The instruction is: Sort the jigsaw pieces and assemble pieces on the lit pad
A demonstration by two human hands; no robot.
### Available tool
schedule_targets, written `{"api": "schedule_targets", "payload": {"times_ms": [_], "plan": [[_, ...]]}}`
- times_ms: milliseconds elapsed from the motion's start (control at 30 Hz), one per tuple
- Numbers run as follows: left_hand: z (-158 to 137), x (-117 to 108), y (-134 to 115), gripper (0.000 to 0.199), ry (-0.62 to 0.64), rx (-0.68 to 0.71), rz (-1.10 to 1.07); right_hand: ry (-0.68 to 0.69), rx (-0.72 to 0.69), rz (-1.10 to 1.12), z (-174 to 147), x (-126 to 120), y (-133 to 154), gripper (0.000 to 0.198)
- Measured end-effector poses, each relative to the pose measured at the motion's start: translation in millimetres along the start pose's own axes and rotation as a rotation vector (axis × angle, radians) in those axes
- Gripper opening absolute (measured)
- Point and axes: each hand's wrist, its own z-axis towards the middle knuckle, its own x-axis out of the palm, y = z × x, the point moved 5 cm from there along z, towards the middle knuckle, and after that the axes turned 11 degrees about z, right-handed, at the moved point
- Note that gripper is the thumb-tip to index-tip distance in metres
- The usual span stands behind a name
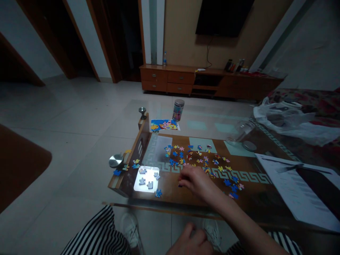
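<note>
My right hand (193, 180) reaches over the glass table with its fingers pinched. A small dark blue jigsaw piece (180, 185) shows at its fingertips. Below the table's near edge, by my lap, my left hand (190, 241) has its fingers curled in, and I see nothing in it. Several loose jigsaw pieces (181, 154) in blue, yellow and pink are scattered beyond the right hand, with more blue pieces (233, 187) to its right. To its left, a bright white reflective square (146, 188) shows with several grey-looking pieces on it. One blue piece (158, 193) lies at its lower corner.
Farther back are a colourful picture card (164, 125) and a printed tin (178, 109). On the right are a clear jar (243, 131), its lid (249, 145), papers (297, 198), a dark phone-like slab (318, 187) and a plastic bag (287, 118).
</note>
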Motion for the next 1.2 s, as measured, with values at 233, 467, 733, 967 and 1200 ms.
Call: {"api": "schedule_targets", "payload": {"times_ms": [233,467,733,967,1200], "plan": [[1.5,2.6,-2.5,0.028,0.019,0.014,-0.013,-0.057,-0.016,0.129,12.7,26.0,19.1,0.014],[-0.2,-1.7,1.8,0.030,0.043,-0.005,-0.037,-0.166,-0.041,0.149,8.7,4.5,14.9,0.021],[-4.1,-15.7,8.1,0.018,-0.035,-0.055,-0.101,-0.352,0.068,0.118,-37.9,-70.1,-29.5,0.017],[7.7,-42.1,20.9,0.019,-0.088,-0.076,-0.045,-0.352,0.210,0.078,-84.4,-94.5,-79.4,0.018],[15.7,-50.3,39.4,0.006,-0.064,-0.196,0.062,-0.244,0.267,-0.034,-101.2,-100.6,-106.9,0.019]]}}
